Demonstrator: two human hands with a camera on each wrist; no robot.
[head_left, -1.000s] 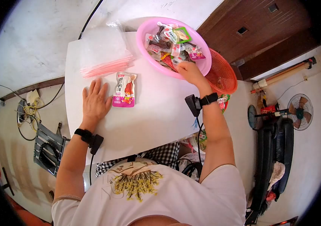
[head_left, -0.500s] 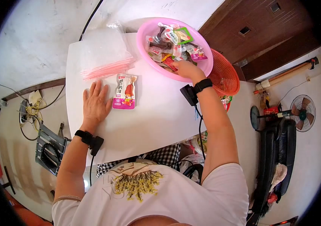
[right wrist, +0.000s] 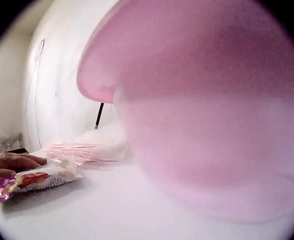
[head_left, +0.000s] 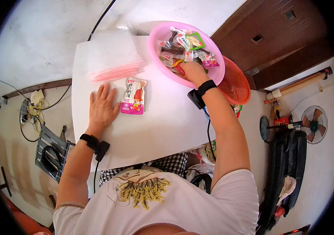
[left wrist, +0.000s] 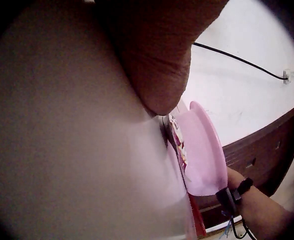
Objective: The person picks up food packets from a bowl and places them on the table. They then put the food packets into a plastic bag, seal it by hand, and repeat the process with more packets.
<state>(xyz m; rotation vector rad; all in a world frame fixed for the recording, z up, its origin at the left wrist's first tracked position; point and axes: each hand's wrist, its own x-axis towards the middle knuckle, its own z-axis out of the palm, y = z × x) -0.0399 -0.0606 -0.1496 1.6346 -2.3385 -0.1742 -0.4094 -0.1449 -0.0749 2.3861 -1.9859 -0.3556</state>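
My left hand (head_left: pixel 103 107) rests flat on the white table (head_left: pixel 155 133) with its fingers spread. Right beside its thumb lies a white and magenta snack pouch (head_left: pixel 134 96) with a red picture; the right wrist view shows the same pouch (right wrist: pixel 39 180) low on the left. My right hand (head_left: pixel 195 73) reaches over the near rim of a pink basin (head_left: pixel 151 49) full of snack packets. Its fingertips are down among them, by a red and yellow packet (head_left: pixel 179 68), and partly hidden; I cannot tell whether they grip it. The basin wall (right wrist: pixel 212 125) fills most of the right wrist view.
A stack of clear bags with pink edges (head_left: pixel 116 71) lies at the table's back left, behind my left hand. Partly under the basin's right side is an orange-red basket (head_left: pixel 235 84). A wall (head_left: pixel 167 9) stands behind the table.
My right hand has moved slightly left and deeper among the packets in the basin. The left hand stays flat on the table; the whole view has shifted a little.
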